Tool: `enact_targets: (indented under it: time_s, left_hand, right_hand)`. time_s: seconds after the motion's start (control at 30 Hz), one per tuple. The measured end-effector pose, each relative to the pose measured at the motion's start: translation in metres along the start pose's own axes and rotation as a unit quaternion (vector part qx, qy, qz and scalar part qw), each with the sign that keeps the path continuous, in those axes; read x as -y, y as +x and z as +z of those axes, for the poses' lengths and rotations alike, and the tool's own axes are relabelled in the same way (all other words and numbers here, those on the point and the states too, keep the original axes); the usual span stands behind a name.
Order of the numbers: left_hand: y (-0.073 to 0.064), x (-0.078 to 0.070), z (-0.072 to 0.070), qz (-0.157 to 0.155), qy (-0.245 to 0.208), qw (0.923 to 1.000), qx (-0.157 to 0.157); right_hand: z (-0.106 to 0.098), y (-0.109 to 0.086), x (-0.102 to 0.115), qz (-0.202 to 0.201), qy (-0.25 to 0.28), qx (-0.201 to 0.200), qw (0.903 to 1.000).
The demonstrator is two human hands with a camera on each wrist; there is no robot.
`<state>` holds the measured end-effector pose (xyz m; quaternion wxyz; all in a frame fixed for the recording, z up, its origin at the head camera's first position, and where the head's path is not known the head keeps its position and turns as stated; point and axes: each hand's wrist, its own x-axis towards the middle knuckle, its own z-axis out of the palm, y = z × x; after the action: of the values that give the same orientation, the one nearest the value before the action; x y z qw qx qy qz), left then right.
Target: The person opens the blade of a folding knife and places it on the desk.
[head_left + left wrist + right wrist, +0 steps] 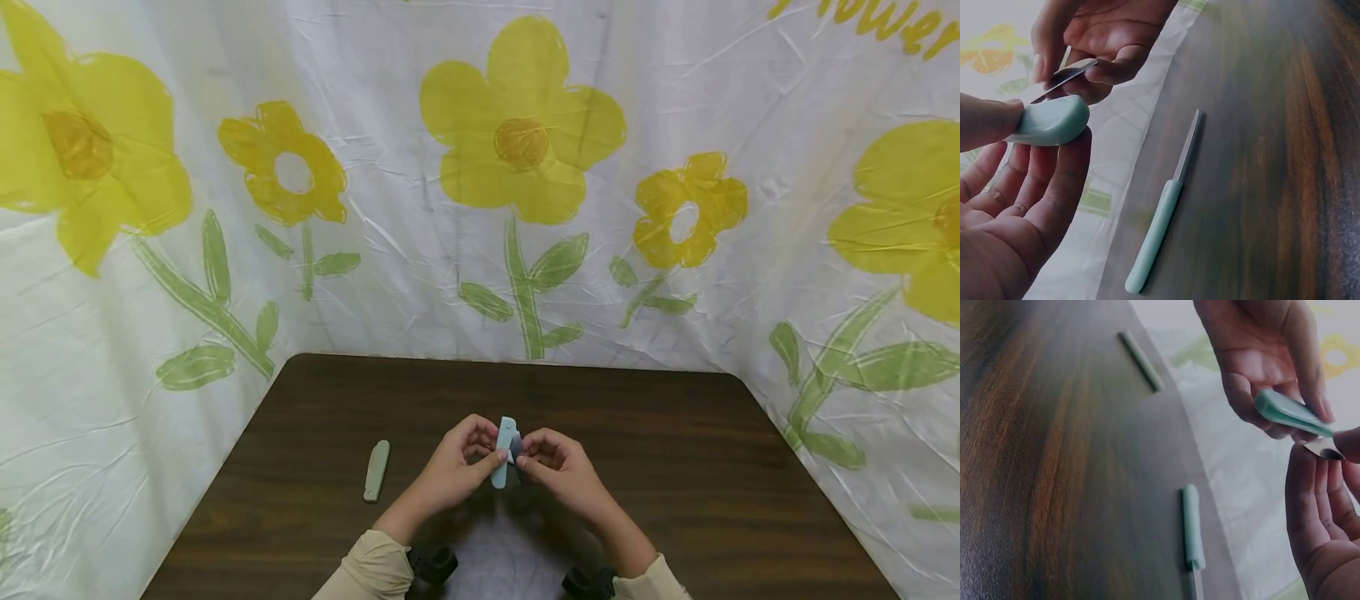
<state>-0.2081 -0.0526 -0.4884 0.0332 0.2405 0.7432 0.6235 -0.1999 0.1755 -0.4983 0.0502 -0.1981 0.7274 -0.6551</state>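
Observation:
My left hand (457,460) pinches the pale blue-green handle of a folding knife (506,454) between thumb and fingers. The thumb and fingers of my right hand (558,467) pinch its metal blade (1069,78), which stands partly out of the handle. Both hands hold this knife above the table, well apart from its surface. Below them in the left wrist view lies a second knife (1157,231) with its blade extended; the head view does not show it clearly. To the left of my left hand a pale green folded knife (377,471) lies on the table.
The dark wood-grain table (637,417) has rounded far corners. A white curtain (405,275) with yellow flowers hangs behind it and along both sides. A dark device (435,565) is strapped at each wrist, below the beige sleeves.

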Motion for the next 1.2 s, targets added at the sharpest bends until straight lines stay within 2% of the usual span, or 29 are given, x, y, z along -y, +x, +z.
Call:
enact_targets:
  time_s: [0.27,0.4,0.53,0.7,0.9,1.2]
  left_hand:
    - [-0.002,-0.001,0.003,0.018,0.004,0.9995,-0.024]
    - [-0.002,-0.004,0.006,0.027,0.007,0.9988,-0.04]
    - [-0.002,-0.004,0.005,0.032,-0.001,0.9988,-0.036]
    - [-0.004,0.003,0.002,0.033,0.004,0.9994,-0.013]
    - [-0.005,0.005,-0.007,0.012,0.025,0.9989,0.036]
    - [-0.005,0.002,-0.02,0.015,0.078,0.9898,0.118]
  right_hand:
    - [0.003,-0.001,0.002,-0.014,0.01,0.003,0.9999]
    - [0.003,0.0,0.001,-0.019,-0.003,-0.004,0.9998]
    - [-0.001,-0.001,-0.001,-0.015,-0.023,-0.007,0.9996]
    - [-0.01,-0.005,-0.004,-0.006,-0.052,0.009,0.9986]
    - [-0.018,-0.008,-0.006,-0.014,-0.099,0.043,0.994]
    - [-0.031,-0.013,-0.003,-0.018,-0.141,0.104,0.9844]
